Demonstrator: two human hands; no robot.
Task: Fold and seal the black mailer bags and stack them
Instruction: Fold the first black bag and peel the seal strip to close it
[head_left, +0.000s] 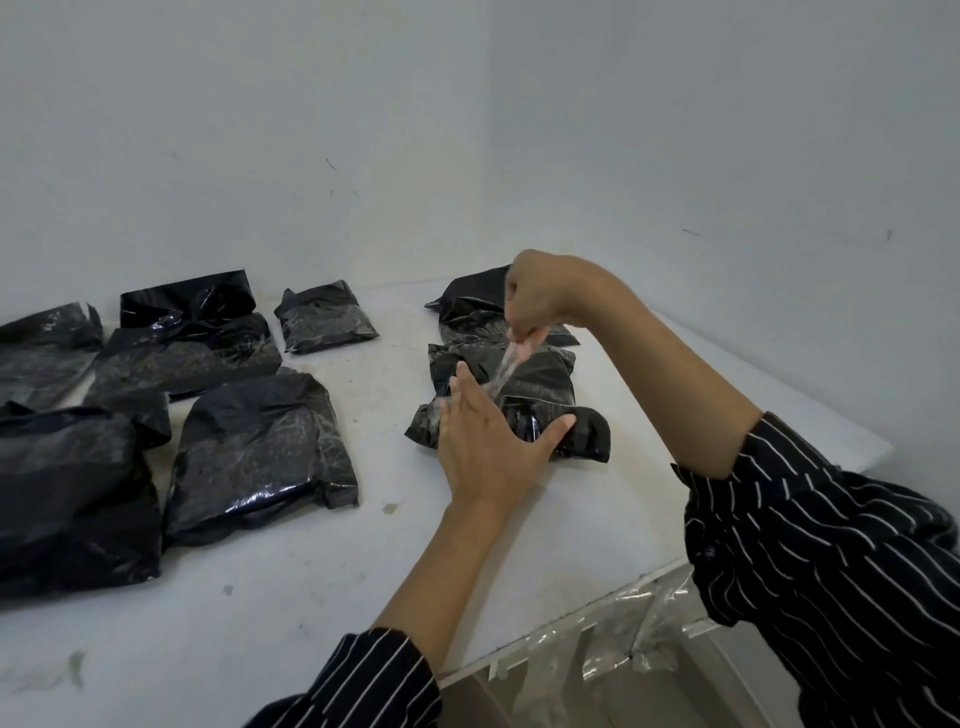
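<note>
- White table (322, 561) under both grips, carrying everything
- Well left of the grips: loose mailer bags (260, 457), five or six, some overlapping, one flap standing up; apparently unsealed, so most of the work judged left to do
- Directly beneath the grips: current bag (545, 387), folded, being sealed
- Just beyond the right grip: another bag (467, 306), probably done and starting the stack
- Left grip (488, 441) flat, fingers straight, pressing the current bag down
- Right grip (540, 296) raised, pinched on a clear strip (506, 366) stretched up from that bag
</note>
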